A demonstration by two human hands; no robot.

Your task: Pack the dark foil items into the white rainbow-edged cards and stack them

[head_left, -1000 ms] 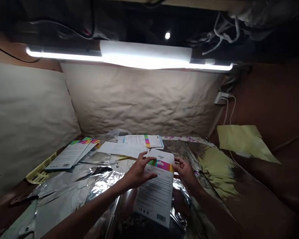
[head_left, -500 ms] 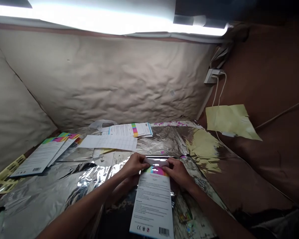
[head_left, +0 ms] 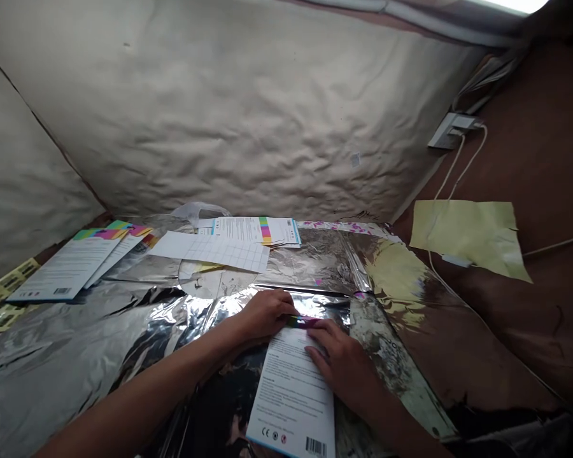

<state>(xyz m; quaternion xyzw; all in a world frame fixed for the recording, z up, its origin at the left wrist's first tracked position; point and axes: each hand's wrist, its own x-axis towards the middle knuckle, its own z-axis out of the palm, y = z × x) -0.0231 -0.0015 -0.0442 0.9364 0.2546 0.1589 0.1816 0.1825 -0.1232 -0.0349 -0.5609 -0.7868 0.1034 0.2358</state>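
Observation:
A white printed packet with a barcode at its near end lies in front of me on the foil-covered table. Its far end has a coloured band, partly under my fingers. My left hand grips the packet's top left corner, thumb and fingers pressed together. On the right side, my right hand rests on the packet, fingers apart, with fingertips on the coloured band and on the printed face.
More printed packets lie at the left, beside a yellow label sheet. A white gridded sheet and a packet pile are at the back. Cables run from a wall socket past yellow paper.
The pale flap held up at the packet's top now lies down. My right hand has loosened its pinch and spread over the packet. The camera view has tilted down.

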